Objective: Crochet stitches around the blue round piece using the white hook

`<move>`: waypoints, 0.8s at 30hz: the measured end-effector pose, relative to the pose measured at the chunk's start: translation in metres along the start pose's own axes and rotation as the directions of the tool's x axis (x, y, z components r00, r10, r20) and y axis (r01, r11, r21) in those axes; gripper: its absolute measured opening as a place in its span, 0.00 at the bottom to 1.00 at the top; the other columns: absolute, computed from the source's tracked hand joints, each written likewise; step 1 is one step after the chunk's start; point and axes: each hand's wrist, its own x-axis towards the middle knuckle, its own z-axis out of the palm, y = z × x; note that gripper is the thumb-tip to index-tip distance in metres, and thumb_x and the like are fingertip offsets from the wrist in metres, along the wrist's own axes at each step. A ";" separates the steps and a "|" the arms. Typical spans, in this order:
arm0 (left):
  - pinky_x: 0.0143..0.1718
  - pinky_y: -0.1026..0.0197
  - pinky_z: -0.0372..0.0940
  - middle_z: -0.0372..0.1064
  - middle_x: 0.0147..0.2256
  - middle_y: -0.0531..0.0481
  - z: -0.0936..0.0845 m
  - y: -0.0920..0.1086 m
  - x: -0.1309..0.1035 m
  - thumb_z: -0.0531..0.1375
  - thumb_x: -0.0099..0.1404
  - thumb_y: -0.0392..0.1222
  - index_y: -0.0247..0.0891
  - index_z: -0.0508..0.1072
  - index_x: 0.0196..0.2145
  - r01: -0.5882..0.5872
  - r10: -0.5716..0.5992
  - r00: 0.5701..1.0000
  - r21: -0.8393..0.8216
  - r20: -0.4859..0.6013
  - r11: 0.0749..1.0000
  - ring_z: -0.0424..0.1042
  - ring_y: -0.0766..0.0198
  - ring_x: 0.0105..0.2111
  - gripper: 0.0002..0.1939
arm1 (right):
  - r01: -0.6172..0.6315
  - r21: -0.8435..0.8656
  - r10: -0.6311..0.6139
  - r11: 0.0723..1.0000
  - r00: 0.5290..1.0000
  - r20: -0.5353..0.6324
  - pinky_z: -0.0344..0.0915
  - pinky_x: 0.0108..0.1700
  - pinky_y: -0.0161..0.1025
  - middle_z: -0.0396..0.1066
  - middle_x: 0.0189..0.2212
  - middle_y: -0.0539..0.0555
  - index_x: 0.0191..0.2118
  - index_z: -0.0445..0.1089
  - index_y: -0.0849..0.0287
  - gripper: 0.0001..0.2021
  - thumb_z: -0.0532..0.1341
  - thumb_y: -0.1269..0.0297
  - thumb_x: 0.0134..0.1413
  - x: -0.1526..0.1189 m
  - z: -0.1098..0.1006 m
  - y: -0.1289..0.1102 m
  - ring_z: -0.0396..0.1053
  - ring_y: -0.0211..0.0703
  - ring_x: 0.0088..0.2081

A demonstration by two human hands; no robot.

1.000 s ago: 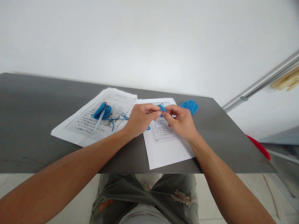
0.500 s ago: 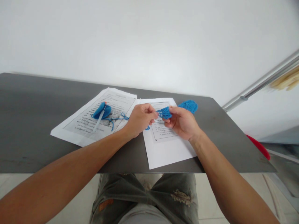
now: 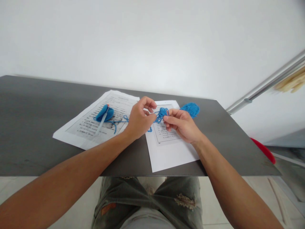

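A loose bundle of blue yarn (image 3: 162, 115) is pinched between the thumb and fingers of my right hand (image 3: 184, 125), above the right-hand printed sheet (image 3: 172, 156). My left hand (image 3: 140, 119) is just left of the bundle, its index finger lifted away from the thumb. The left thumb tip is close to the yarn loops; whether it touches them is hard to see. Beyond my right hand lies a wound blue yarn ball (image 3: 191, 109). A blue strand (image 3: 119, 121) trails from behind my left hand across the left-hand printed sheet (image 3: 69, 136).
A blue rounded piece (image 3: 102, 112) with a crochet hook (image 3: 102, 123) on it lies on the left-hand sheet. Both sheets rest on a dark grey table (image 3: 30, 127) against a white wall (image 3: 143, 41). Something red (image 3: 263, 150) shows beyond the table's right edge.
My left fingers have spread apart from their pinch on the yarn. The bundle in my right hand has shifted slightly left and looks looser and more bunched.
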 end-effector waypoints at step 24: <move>0.25 0.64 0.59 0.68 0.24 0.56 -0.003 -0.011 -0.001 0.69 0.55 0.36 0.39 0.66 0.26 -0.077 0.046 0.962 0.103 0.269 0.992 0.63 0.69 0.23 0.12 | 0.263 -0.275 -0.278 0.925 0.960 -0.017 0.64 0.28 0.36 0.72 0.30 0.50 0.36 0.75 0.58 0.14 0.75 0.58 0.47 0.001 -0.004 0.009 0.66 0.37 0.29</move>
